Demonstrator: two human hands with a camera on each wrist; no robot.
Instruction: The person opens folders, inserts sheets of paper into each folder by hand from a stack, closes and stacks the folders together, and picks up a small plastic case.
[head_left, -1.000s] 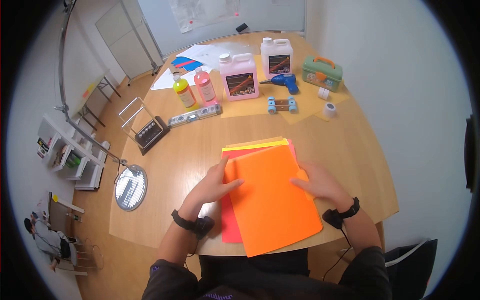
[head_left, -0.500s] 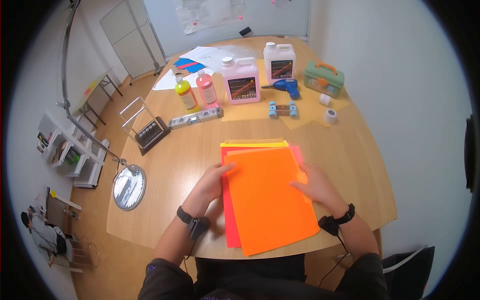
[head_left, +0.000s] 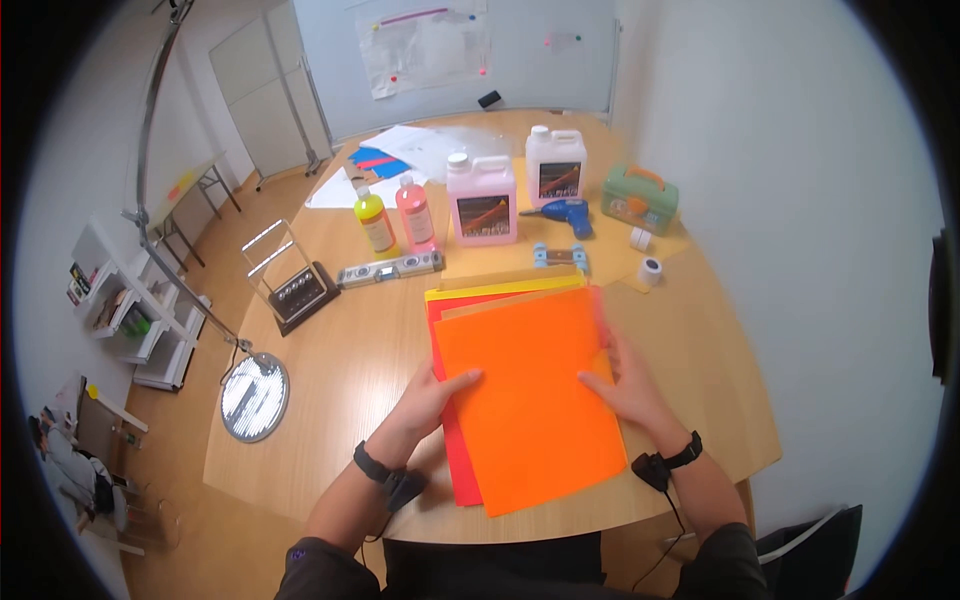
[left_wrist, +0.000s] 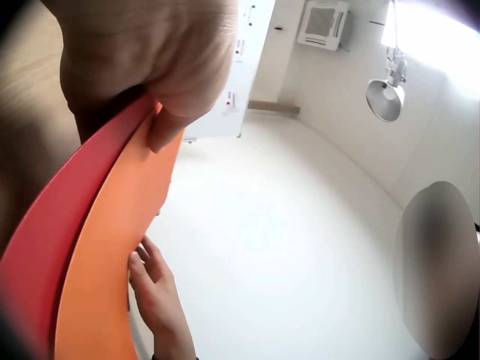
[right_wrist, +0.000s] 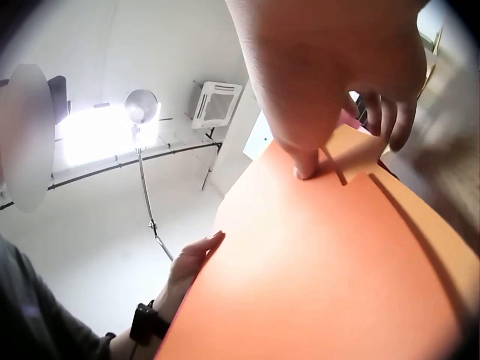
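Note:
An orange sheet lies on top of a stack of coloured folders, above a red one and a yellow one that show at its edges. My left hand grips the stack's left edge, thumb on the orange surface; the left wrist view shows that hand with its fingers behind the red folder. At the opposite edge my right hand pinches the stack, its thumb on the orange face. In the right wrist view, that hand's other fingers hang past the edge.
Behind the stack stand pink jugs, yellow and pink bottles, a level, a blue drill, a small wheeled toy, tape rolls and a green box. A ball cradle and a lamp base are left.
The stack has been raised off the table toward the camera and turned slightly, its far edge now nearer the wheeled toy. My left thumb has moved lower along the orange sheet. The head view has tilted up.

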